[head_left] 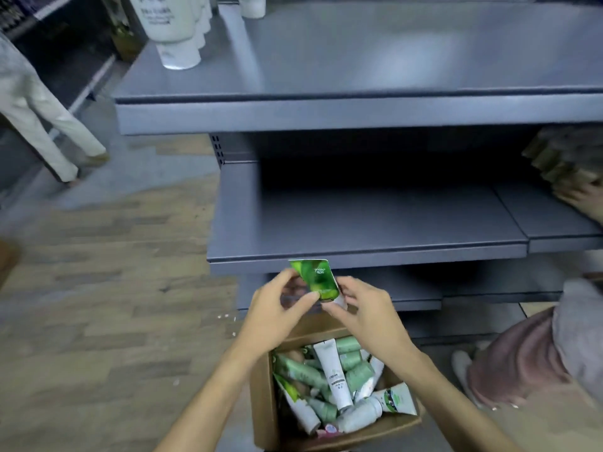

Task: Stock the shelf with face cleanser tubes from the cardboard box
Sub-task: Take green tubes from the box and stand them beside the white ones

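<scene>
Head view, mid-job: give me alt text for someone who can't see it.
Both hands, left hand and right hand, hold a green tube above an open cardboard box of mixed cleanser tubes. Ahead stand grey shelves, with white tubes on the top one.

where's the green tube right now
In the head view, the green tube is near the centre, held between both hands, left hand and right hand, above the cardboard box and before the middle shelf's front edge.
</scene>
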`<state>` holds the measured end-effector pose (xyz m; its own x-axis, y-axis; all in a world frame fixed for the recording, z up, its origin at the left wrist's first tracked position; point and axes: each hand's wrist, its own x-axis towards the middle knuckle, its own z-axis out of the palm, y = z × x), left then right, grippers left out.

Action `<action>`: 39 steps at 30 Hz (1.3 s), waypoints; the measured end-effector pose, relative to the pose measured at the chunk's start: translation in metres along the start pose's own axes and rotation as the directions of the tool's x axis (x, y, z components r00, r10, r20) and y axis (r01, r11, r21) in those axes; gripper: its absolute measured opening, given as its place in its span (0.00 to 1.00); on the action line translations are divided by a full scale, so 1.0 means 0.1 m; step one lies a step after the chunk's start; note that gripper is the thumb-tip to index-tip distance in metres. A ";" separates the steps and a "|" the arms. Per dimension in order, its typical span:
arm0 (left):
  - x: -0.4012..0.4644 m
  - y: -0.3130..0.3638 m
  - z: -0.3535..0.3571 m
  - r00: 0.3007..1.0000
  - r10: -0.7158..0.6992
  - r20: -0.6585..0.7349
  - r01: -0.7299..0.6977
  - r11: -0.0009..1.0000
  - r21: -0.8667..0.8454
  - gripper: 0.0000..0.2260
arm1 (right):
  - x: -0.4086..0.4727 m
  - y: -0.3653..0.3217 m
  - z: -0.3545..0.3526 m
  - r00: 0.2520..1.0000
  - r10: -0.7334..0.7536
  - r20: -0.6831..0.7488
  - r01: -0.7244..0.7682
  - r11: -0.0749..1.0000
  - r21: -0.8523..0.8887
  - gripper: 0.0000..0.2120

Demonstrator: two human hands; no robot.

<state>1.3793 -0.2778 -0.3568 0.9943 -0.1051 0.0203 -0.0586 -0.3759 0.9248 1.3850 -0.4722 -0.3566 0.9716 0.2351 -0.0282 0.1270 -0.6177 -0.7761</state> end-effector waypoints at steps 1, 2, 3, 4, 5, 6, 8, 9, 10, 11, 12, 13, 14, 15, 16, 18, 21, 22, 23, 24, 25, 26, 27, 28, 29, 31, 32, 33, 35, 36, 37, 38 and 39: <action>0.02 0.11 -0.02 1.000 0.017 -0.026 -0.019 0.997 -0.072 0.11 | 0.00 -0.08 -0.04 0.999 -0.027 -0.020 0.028 0.999 0.037 0.13; 0.04 0.22 -0.04 0.998 0.028 -0.055 -0.035 0.990 -0.134 0.11 | 0.01 -0.17 -0.09 0.997 -0.053 -0.048 0.057 0.995 0.076 0.12; 0.05 0.32 -0.07 0.996 0.034 -0.082 -0.049 0.981 -0.187 0.11 | 0.01 -0.27 -0.15 0.994 -0.077 -0.078 0.085 0.991 0.106 0.12; 0.06 0.42 -0.10 0.993 0.045 -0.109 -0.069 0.972 -0.223 0.12 | 0.02 -0.37 -0.21 0.990 -0.100 -0.101 0.113 0.986 0.126 0.12; 0.07 0.53 -0.13 0.989 0.064 -0.135 -0.096 0.966 -0.241 0.12 | 0.03 -0.49 -0.28 0.986 -0.122 -0.113 0.137 0.981 0.140 0.13; 0.08 0.64 -0.17 0.983 0.090 -0.161 -0.128 0.960 -0.248 0.13 | 0.04 -0.61 -0.36 0.982 -0.144 -0.122 0.162 0.975 0.154 0.15; 0.08 0.88 -0.27 0.966 0.152 -0.208 -0.204 0.945 -0.256 0.13 | 0.07 -0.86 -0.54 0.971 -0.193 -0.138 0.216 0.962 0.170 0.15; 0.08 1.00 -0.33 0.955 0.187 -0.229 -0.243 0.938 -0.247 0.13 | 0.08 -0.98 -0.63 0.966 -0.217 -0.143 0.240 0.956 0.171 0.15; 0.09 1.13 -0.39 0.942 0.223 -0.249 -0.281 0.932 -0.228 0.13 | 0.11 -1.10 -0.72 0.960 -0.240 -0.146 0.263 0.949 0.173 0.15; 0.10 1.26 -0.46 0.927 0.261 -0.268 -0.320 0.925 -0.205 0.13 | 0.13 -1.22 -0.81 0.953 -0.264 -0.147 0.288 0.941 0.177 0.14; 0.12 1.40 -0.53 0.910 0.300 -0.286 -0.359 0.916 -0.181 0.13 | 0.16 -1.35 -0.89 0.946 -0.288 -0.148 0.312 0.932 0.185 0.14; 0.14 1.53 -0.60 0.892 0.336 -0.303 -0.394 0.906 -0.154 0.12 | 0.19 -1.46 -0.98 0.939 -0.309 -0.153 0.336 0.920 0.200 0.14; 0.17 1.66 -0.67 0.873 0.368 -0.320 -0.423 0.897 -0.124 0.12 | 0.24 -1.57 -1.06 0.930 -0.328 -0.165 0.358 0.909 0.215 0.14; 0.21 1.79 -0.73 0.855 0.394 -0.338 -0.447 0.890 -0.094 0.12 | 0.28 -1.67 -1.14 0.921 -0.346 -0.181 0.381 0.897 0.224 0.14; 0.24 1.91 -0.80 0.839 0.415 -0.352 -0.466 0.882 -0.069 0.12 | 0.32 -1.76 -1.21 0.909 -0.365 -0.199 0.405 0.886 0.225 0.14; 0.32 2.14 -0.94 0.811 0.455 -0.369 -0.493 0.870 -0.013 0.12 | 0.41 -1.95 -1.36 0.883 -0.410 -0.228 0.455 0.867 0.202 0.15; 0.44 2.44 -1.13 0.777 0.496 -0.387 -0.514 0.855 0.065 0.12 | 0.55 -2.21 -1.53 0.851 -0.469 -0.237 0.507 0.850 0.139 0.17; 0.48 2.52 -1.18 0.764 0.509 -0.395 -0.520 0.850 0.089 0.12 | 0.59 -2.28 -1.58 0.843 -0.482 -0.240 0.516 0.850 0.105 0.19; 0.53 2.59 -1.23 0.752 0.522 -0.403 -0.524 0.844 0.116 0.11 | 0.64 -2.33 -1.62 0.837 -0.490 -0.244 0.518 0.853 0.066 0.21; 0.58 2.64 -1.27 0.742 0.530 -0.410 -0.523 0.841 0.140 0.11 | 0.68 -2.37 -1.65 0.834 -0.492 -0.248 0.514 0.857 0.028 0.24; 0.63 2.67 -1.30 0.736 0.530 -0.421 -0.518 0.842 0.154 0.10 | 0.72 -2.39 -1.68 0.834 -0.490 -0.254 0.505 0.863 -0.006 0.26; 0.67 2.69 -1.33 0.732 0.524 -0.436 -0.508 0.846 0.164 0.10 | 0.76 -2.40 -1.71 0.833 -0.486 -0.264 0.494 0.869 -0.038 0.29; 0.73 2.70 -1.35 0.727 0.516 -0.454 -0.494 0.851 0.177 0.10 | 0.80 -2.40 -1.74 0.831 -0.483 -0.277 0.481 0.873 -0.077 0.30; 0.78 2.69 -1.37 0.721 0.509 -0.470 -0.478 0.857 0.195 0.10 | 0.83 -2.39 -1.77 0.828 -0.481 -0.288 0.466 0.876 -0.125 0.32; 0.83 2.68 -1.38 0.715 0.505 -0.483 -0.463 0.860 0.213 0.09 | 0.87 -2.39 -1.80 0.828 -0.479 -0.292 0.444 0.878 -0.180 0.32; 0.93 2.64 -1.37 0.708 0.501 -0.497 -0.438 0.864 0.247 0.09 | 0.93 -2.37 -1.85 0.833 -0.470 -0.291 0.390 0.873 -0.295 0.33; 0.99 2.62 -1.36 0.708 0.501 -0.498 -0.426 0.865 0.264 0.08 | 0.95 -2.36 -1.88 0.836 -0.466 -0.288 0.363 0.865 -0.347 0.34; 1.04 2.60 -1.35 0.713 0.498 -0.494 -0.416 0.867 0.274 0.08 | 0.97 -2.35 -1.90 0.841 -0.461 -0.284 0.338 0.856 -0.390 0.34; 1.13 2.54 -1.30 0.730 0.484 -0.483 -0.403 0.875 0.267 0.08 | 1.01 -2.32 -1.93 0.853 -0.443 -0.276 0.293 0.844 -0.448 0.34; 1.17 2.52 -1.29 0.733 0.480 -0.482 -0.400 0.877 0.265 0.08 | 1.02 -2.31 -1.94 0.860 -0.432 -0.273 0.276 0.842 -0.463 0.34; 1.21 2.50 -1.27 0.731 0.480 -0.485 -0.399 0.877 0.267 0.08 | 1.03 -2.29 -1.95 0.866 -0.421 -0.269 0.263 0.842 -0.471 0.34; 1.24 2.48 -1.26 0.727 0.481 -0.489 -0.398 0.877 0.270 0.07 | 1.05 -2.27 -1.96 0.872 -0.412 -0.265 0.255 0.843 -0.474 0.34; 1.27 2.46 -1.25 0.725 0.479 -0.495 -0.396 0.878 0.270 0.06 | 1.06 -2.25 -1.97 0.876 -0.406 -0.261 0.250 0.844 -0.475 0.34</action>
<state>1.5019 -0.2682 -0.0786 0.7369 0.1993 0.6459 -0.4694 -0.5367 0.7012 1.4986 -0.4558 -0.0612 0.8515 0.2612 0.4547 0.4447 -0.8191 -0.3624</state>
